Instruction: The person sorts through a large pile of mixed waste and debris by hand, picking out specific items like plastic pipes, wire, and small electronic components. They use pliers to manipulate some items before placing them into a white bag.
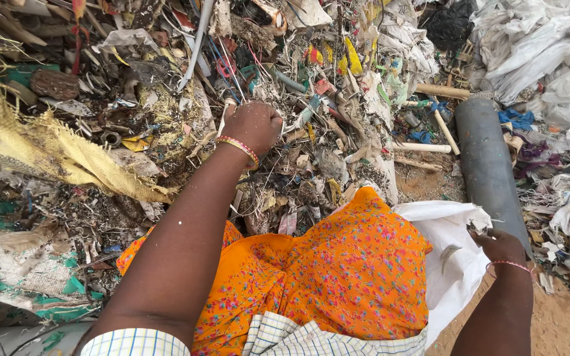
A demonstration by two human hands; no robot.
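Reaching far into a heap of mixed waste (166, 99), the left hand (253, 125) is seen with its fingers curled down among thin wires and shredded scraps at the middle of the pile; whether anything is actually grasped cannot be told, since the fingertips are buried. A band of yellow and red bangles (237, 148) is worn at that wrist. At the near right, the rim of a white woven plastic sack (453, 254) is pinched by the right hand (501, 247), which is closed on the fabric and holds the mouth of the sack up. A thin pink bracelet (510, 264) is worn at that wrist. Between the two arms, an orange cloth with a small flower print (338, 270) is draped over the person's lap, and the sack lies just beside it on the right. A frayed yellow burlap cloth (54, 148) is spread over the left of the heap. A dark grey plastic pipe (489, 165) lies to the right, running from far to near, just beyond the sack. Crumpled white sacks (549, 59) are piled at the far right. Bare sandy ground (562, 326) is visible at the near right corner.
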